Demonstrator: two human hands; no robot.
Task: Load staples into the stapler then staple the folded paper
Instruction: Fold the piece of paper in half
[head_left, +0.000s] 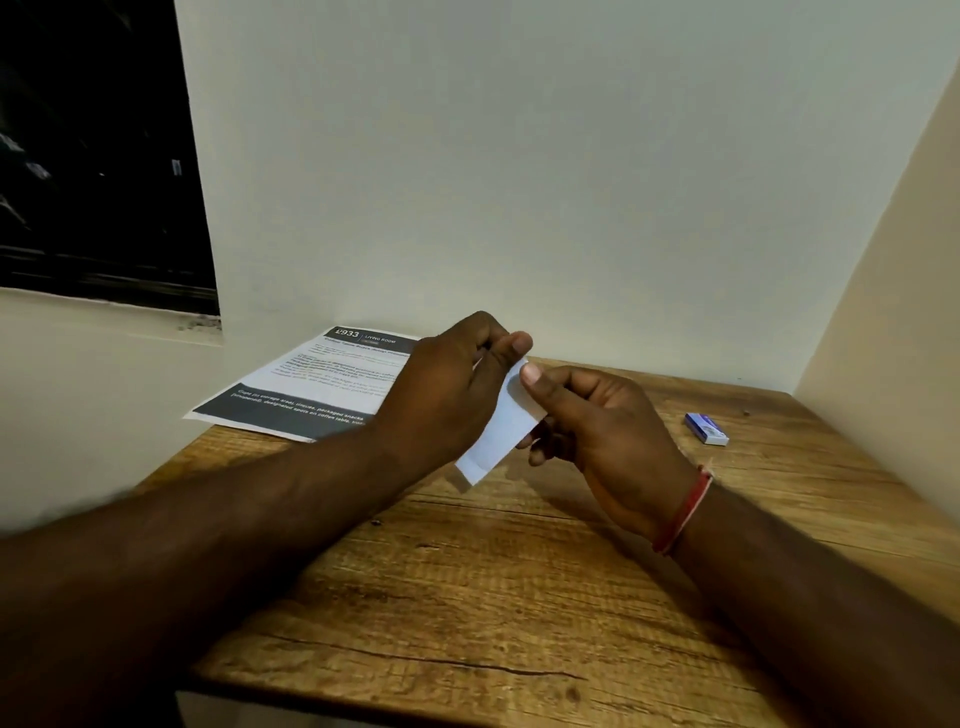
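Observation:
Both hands hold a small folded white paper (501, 434) above the middle of the wooden table (493, 597). My left hand (447, 389) grips the paper's upper left part with thumb and fingers closed. My right hand (597, 431) pinches its upper right corner, thumb on top. A small blue and white staple box (705, 428) lies flat on the table to the right of my right hand. No stapler is visible; whether my left hand hides one I cannot tell.
A printed sheet with dark bands (311, 389) lies at the table's back left, overhanging the edge. Walls close the table in at the back and right. A dark window (93, 156) is at the upper left. A red band circles my right wrist (683, 512).

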